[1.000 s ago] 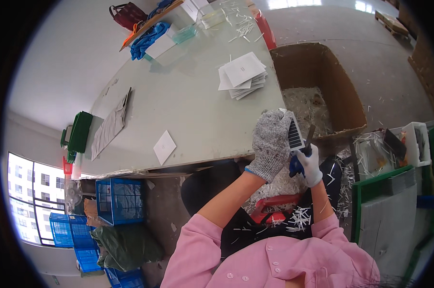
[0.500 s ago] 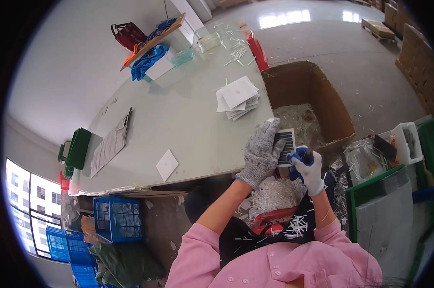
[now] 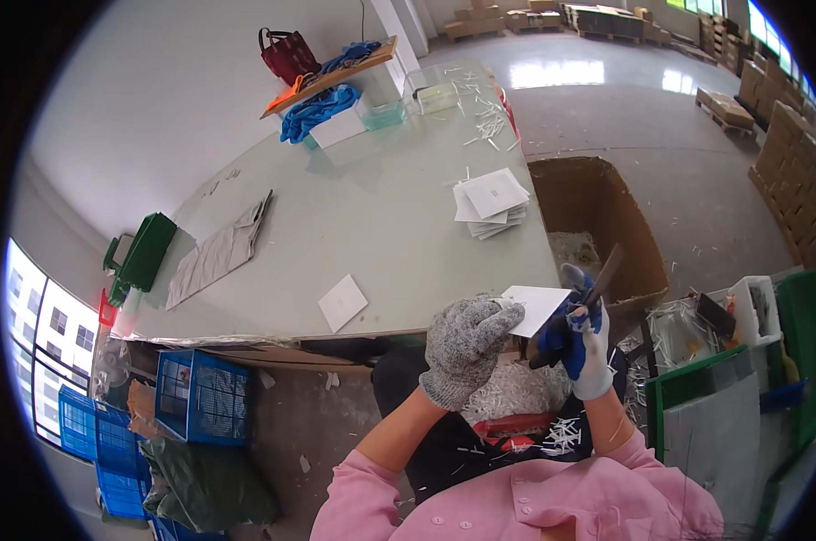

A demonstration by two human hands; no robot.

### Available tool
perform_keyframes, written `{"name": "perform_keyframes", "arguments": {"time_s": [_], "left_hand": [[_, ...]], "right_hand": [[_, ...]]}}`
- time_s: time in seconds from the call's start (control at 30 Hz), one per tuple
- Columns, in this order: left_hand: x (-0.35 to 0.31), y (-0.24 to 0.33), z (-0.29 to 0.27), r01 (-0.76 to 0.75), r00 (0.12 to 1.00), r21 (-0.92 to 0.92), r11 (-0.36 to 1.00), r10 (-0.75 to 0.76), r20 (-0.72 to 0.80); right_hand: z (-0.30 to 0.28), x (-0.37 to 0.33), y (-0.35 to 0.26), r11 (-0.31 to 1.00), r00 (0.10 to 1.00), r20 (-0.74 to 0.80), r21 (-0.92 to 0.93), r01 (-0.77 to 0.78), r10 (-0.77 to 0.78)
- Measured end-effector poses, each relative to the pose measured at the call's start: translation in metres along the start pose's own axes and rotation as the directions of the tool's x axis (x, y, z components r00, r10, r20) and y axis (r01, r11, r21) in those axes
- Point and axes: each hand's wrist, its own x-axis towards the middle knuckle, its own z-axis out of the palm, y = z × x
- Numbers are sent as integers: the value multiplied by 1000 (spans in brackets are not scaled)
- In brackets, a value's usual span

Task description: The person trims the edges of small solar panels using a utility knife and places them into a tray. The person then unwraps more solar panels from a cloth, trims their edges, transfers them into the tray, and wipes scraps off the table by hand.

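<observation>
My left hand (image 3: 469, 347), in a grey knitted glove, pinches a thin white square card (image 3: 536, 309) by its left edge. The card's plain white face shows, held just off the table's near right corner. Opposite it, my right hand (image 3: 581, 343), in a white glove with a blue-coated palm, grips a dark, narrow knife-like tool (image 3: 606, 273) that points up and away; its handle is hidden in my fingers. A stack of similar white cards (image 3: 494, 197) lies at the table's right edge. One loose card (image 3: 343, 304) rests near the front edge.
A deep cardboard box (image 3: 611, 203) stands against the right side of the table (image 3: 381, 216). White strips (image 3: 566, 431) lie across my lap. Right of me are a green-edged board (image 3: 696, 406) and a bin of strips (image 3: 683, 325). Blue crates (image 3: 201, 397) stand at the left.
The card has come off the table corner toward me and turned from its dark-striped face to its plain white one. My right hand has tilted the tool upward. The view has shifted.
</observation>
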Motion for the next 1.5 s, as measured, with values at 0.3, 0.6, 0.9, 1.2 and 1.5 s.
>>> {"name": "perform_keyframes", "arguments": {"time_s": [0.3, 0.6, 0.9, 1.2, 1.5], "left_hand": [[-46, -19, -63, 368, 802, -463, 806, -527, -280], [-63, -88, -124, 215, 290, -922, 322, -923, -254], [-9, -133, -87, 284, 414, -896, 340, -887, -206], [107, -143, 43, 120, 987, 405, 906, -152, 47], [101, -178, 79, 426, 884, -7, 905, -418, -210]], "right_hand": [[60, 61, 5, 838, 988, 100, -543, -48, 121], [124, 120, 133, -362, 736, 545, -644, 674, 401], [109, 105, 105, -176, 668, 731, -646, 743, 139], [8, 158, 13, -43, 830, 449, -886, 462, -331], [-70, 257, 28, 521, 979, -201, -837, -168, -8]]}}
